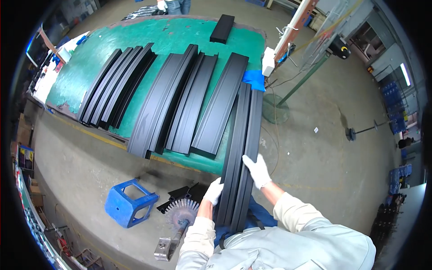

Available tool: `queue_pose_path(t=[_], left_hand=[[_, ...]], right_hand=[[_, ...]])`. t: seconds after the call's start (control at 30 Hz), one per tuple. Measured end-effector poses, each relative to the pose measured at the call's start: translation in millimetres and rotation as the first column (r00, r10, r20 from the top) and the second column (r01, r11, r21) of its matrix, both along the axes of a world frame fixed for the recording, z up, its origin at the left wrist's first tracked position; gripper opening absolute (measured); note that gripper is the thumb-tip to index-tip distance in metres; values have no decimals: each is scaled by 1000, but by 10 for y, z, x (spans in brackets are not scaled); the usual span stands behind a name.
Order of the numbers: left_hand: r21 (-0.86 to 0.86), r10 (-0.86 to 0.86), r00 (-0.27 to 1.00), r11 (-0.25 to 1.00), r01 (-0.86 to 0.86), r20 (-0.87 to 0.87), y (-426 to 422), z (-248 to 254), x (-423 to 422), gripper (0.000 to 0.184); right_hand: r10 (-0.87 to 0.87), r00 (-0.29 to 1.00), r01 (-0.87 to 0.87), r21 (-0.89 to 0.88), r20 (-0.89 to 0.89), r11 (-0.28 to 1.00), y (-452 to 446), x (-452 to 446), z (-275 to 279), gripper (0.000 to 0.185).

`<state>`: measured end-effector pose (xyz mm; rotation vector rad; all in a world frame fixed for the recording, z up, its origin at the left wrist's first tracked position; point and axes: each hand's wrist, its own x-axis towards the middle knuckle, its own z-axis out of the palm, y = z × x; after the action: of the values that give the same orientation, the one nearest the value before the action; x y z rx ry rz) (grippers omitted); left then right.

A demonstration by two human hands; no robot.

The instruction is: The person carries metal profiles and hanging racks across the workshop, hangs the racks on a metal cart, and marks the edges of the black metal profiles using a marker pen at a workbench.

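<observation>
While profiles (246, 135) overhang the table (135, 33), a bristled wheel (178, 213) sits close.

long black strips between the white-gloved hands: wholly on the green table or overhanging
overhanging: the long black strips reach past the near edge of the green table toward the grey shirt

I find a green-topped table (130, 38) before me, its surface chipped along the far edge, with yellow trim (112, 142) along the near edge. Noted upon it: narrow black strips (128, 81) grouped toward the left edge; wider black panels (159, 99) across the middle, their lower ends at the near edge; one short black piece (222, 29) near the far right corner; long black strips (243, 135) beside the right edge, projecting past the near right corner toward me.
</observation>
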<state>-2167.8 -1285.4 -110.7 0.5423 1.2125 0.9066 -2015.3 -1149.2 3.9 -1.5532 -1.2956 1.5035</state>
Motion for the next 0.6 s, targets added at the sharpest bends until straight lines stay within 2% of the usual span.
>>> queue_pose_path(t=[0.03,0.1,0.17,0.2,0.23,0.27,0.3,0.33,0.37,0.4,0.43,0.47,0.53,0.6], left_hand=[[-90,91,991,993,-81,103,-20,84,9,40],[-111,169,979,981,-157,110,-84,29,-2,43],[-166,276,950,954,-251,146,-303,14,37,49],[-174,276,953,952,-252,129,-371,179,12,49],[-321,366,895,905,-279,253,-474,538,-7,55],[-462,470,807,840,-284,358,-563,861,13,61],[-486,567,793,769,-414,222,-656,1077,95,63],[-491,651,755,685,-538,81,-747,1259,211,65],[-532,812,581,470,-704,-53,-850,1417,362,65],[-543,908,371,215,-812,-195,-968,1511,531,66],[-554,907,362,193,-810,-214,-1083,1521,666,66],[-568,942,325,222,-792,-85,-1177,1503,788,67],[-568,963,204,268,-778,176,-1240,1509,994,68],[-537,974,207,221,-814,86,-1155,1654,1111,69]], right_hand=[[14,996,-22,94,88,995,131,38,49,63],[-45,998,43,45,38,998,575,-31,284,84],[13,998,-22,164,56,986,1234,-15,94,95],[21,948,-140,357,317,924,1543,-55,133,96],[-25,834,-302,493,551,816,1842,-122,168,97],[-25,799,-361,513,601,779,2155,-199,158,96],[-29,760,-420,526,649,739,2437,-290,144,96],[67,726,-478,433,684,764,2698,-391,200,94],[164,684,-534,335,711,776,2942,-501,287,93],[184,679,-543,319,710,776,3144,-592,311,93],[318,629,-599,182,709,780,3300,-669,299,87],[445,572,-648,47,689,760,3425,-743,283,82],[536,516,-694,-40,668,719,3646,-884,268,80],[647,436,-724,-183,626,665,3752,-859,248,75]])
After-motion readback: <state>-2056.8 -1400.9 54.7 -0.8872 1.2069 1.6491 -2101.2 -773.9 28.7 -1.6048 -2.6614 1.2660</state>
